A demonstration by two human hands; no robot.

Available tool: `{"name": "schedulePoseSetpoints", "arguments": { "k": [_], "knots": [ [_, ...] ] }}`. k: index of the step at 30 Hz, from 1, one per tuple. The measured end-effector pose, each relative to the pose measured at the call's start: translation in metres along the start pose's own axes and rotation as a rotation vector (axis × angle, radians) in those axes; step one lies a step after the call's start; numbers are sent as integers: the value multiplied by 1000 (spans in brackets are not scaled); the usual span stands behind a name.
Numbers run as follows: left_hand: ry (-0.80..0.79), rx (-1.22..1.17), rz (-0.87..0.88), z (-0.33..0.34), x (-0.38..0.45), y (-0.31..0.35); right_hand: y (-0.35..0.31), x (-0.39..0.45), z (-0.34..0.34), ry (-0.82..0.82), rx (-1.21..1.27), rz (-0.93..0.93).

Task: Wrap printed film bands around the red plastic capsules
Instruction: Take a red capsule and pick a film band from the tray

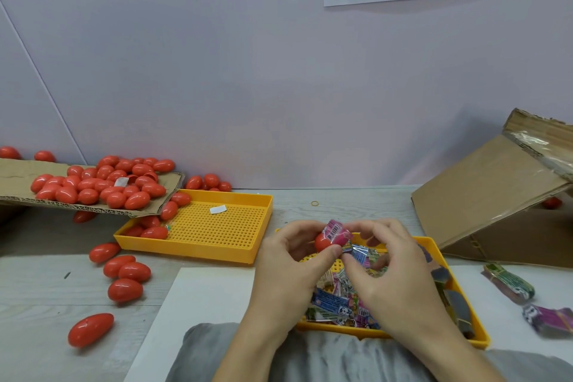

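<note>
Centrally, above the near yellow tray (479, 339): one red capsule (322, 242), held off the table between both hands, a pink printed film band (338, 232) with a barcode patch sitting round its right part.

Left hand (291, 260): fingers curled round the capsule from the left, thumb pressed at the band's lower edge.

Right hand (387, 260): fingers curled over the band's right end, thumb meeting the left thumb just below the capsule; it pinches the film.

Near yellow tray, contents: a loose heap of printed film bands (338, 304), blue, pink and green, partly hidden beneath the hands.

Second yellow tray (217, 228), perforated floor, to the left and farther back: several red capsules in its left corner, one small white slip (218, 210) lying on the grid.

Cardboard sheet (18, 177), far left, overhanging that tray's corner: a pile of red capsules (102, 183) on top, more behind it against the wall.

Table (294, 205), left side: a scatter of loose capsules (125, 276) between the tray and the near edge, one lying apart nearest me.

Table, right side: two bundles of film bands (511, 284), one green and one purple, beside the near tray.

Cardboard box (486, 192), far right, flap tilted upward.

Rubber band (314, 203), small, yellow, lying on the table between the trays and the wall.

White sheet (201, 304) under the person's forearms; grey cloth at the near edge.
</note>
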State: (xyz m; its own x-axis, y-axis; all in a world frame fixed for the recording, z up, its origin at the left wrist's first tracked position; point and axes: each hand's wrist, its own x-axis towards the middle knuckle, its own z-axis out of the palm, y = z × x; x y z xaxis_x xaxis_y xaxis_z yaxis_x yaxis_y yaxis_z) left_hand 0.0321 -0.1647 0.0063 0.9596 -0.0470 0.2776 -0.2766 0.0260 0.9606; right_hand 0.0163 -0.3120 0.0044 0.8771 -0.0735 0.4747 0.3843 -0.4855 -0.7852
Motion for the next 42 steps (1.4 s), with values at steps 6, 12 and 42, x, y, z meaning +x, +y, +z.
{"name": "schedulePoseSetpoints", "arguments": {
  "k": [6,12,42],
  "knots": [
    [14,-6,-23,3,0,-2,2,-2,5,17,-205,-77],
    [35,17,-17,12,-2,1,6,-2,4,68,-294,-129],
    [-11,-135,-162,13,-3,7,0,0,3,22,-139,-206]
  ]
}}
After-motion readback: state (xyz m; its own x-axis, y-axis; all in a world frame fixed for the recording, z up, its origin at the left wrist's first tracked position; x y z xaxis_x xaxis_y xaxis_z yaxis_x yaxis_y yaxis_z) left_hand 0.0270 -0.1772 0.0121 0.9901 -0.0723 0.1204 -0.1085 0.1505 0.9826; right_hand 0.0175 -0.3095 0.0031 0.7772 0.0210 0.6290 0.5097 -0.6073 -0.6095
